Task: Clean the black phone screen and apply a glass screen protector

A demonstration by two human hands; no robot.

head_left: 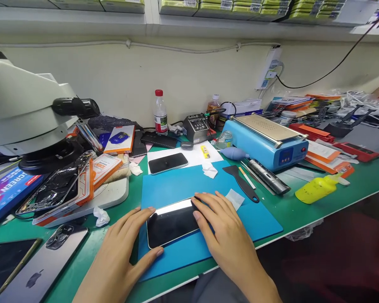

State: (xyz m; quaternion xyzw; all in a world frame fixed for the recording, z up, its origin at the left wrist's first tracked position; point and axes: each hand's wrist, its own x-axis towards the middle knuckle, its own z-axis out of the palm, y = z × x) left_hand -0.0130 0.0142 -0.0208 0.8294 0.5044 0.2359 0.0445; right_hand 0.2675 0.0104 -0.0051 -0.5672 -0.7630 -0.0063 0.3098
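The phone (172, 223) lies on the blue mat (183, 185) between your hands: left hand (123, 248) bracing its edge, right hand (221, 227) flat across its end, neither clenched

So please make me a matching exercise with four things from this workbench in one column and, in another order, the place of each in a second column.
Things:
1. phone
2. yellow bottle
3. black scraper
4. water bottle

Places:
A. upright near the wall, at the back of the bench
B. on the blue mat, between the left hand and the right hand, both touching it
C. lying on its side on the green table, right of the mat
D. across the mat's right edge, handle towards the person

Pairs: 1-B, 2-C, 3-D, 4-A
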